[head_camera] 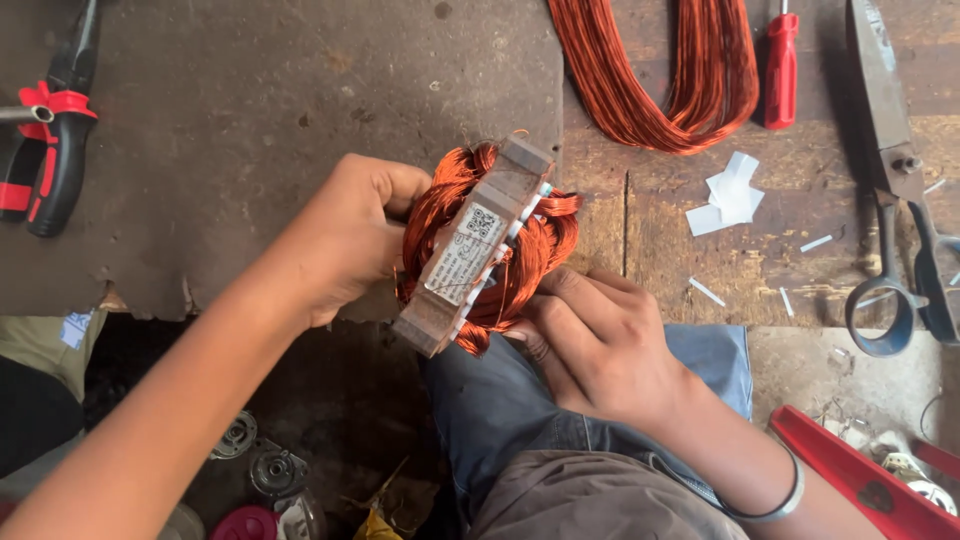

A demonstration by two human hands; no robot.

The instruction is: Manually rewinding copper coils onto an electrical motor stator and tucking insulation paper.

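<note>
I hold a motor stator (478, 250) on edge above my knee: a grey laminated metal ring with a white sticker on its rim and copper wire windings bulging from both faces. My left hand (345, 235) grips it from the left, fingers curled over the copper coil. My right hand (595, 340) presses against the windings on the right and lower side, fingertips touching the copper. A metal bangle (775, 500) is on my right wrist.
A loop of loose copper wire (660, 75) lies on the wooden bench at the top. A red screwdriver (780, 65), large metal shears (900, 200), white paper scraps (730, 195) and red-handled pliers (50, 140) lie around. Small motor parts (265, 465) sit on the floor.
</note>
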